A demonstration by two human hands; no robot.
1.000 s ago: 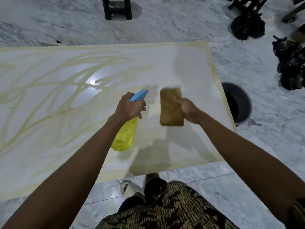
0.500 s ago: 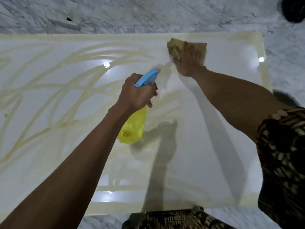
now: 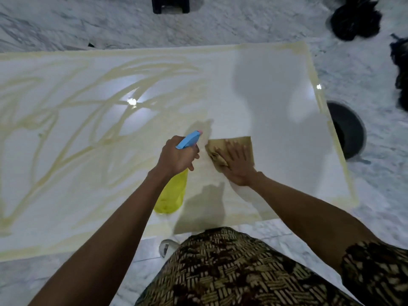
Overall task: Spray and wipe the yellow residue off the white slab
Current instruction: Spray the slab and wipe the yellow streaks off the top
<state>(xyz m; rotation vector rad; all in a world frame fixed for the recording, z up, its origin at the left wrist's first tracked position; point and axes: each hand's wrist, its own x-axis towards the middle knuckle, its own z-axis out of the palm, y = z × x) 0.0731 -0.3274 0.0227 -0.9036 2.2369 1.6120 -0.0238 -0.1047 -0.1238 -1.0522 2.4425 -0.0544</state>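
Left hand (image 3: pixel 176 156) grips the spray bottle (image 3: pixel 171 196) by its neck; right hand (image 3: pixel 237 164) presses flat, fingers spread, on the soft cloth (image 3: pixel 220 145), near the white slab's (image 3: pixel 276 102) front edge — limp, palm-driven.

Open tabletop (image 3: pixel 276 102) ahead and rightward of cloth (image 3: pixel 240 143); leftward blocked by spray bottle (image 3: pixel 174 186) just beside.

This looks like a stone workshop floor: a large white slab (image 3: pixel 276 102) lies flat under the hands on grey-veined marble flooring (image 3: pixel 231 25), with a dark bucket (image 3: pixel 351 133) and black bundles (image 3: pixel 355 18) to their right.
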